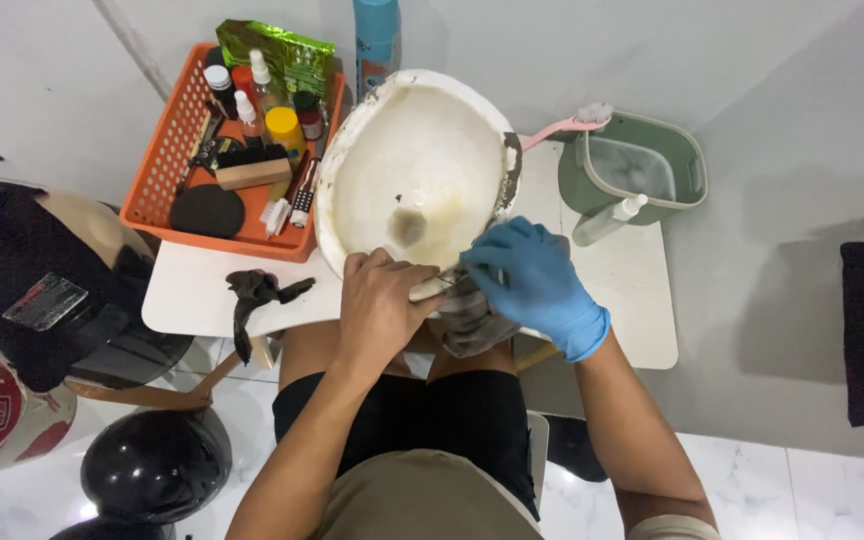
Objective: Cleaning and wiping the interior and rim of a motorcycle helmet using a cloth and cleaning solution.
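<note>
Near floor: a glossy black round helmet point(155, 462) sits on the white tiles, left of the person's knees.
Left hand: the bare left hand point(380, 305) is clenched over the near rim of the stained white oval helmet liner shell point(414, 170), steadying it.
Right hand: the blue-gloved right hand point(535, 283) pinches a thin tool at that same rim, touching the left hand; a grey crumpled cloth point(472, 318) hangs just beneath it.
Shell: tilted up on the white low table point(627, 290), hollow side facing the camera, a dark smear in its middle.
Table left: a dark rag point(257, 292) lies at the edge.
Far left: an orange plastic basket point(157, 165) of bottles and brushes.
Far right: a green plastic bucket point(687, 160), a pink toothbrush point(567, 127) resting against it.
</note>
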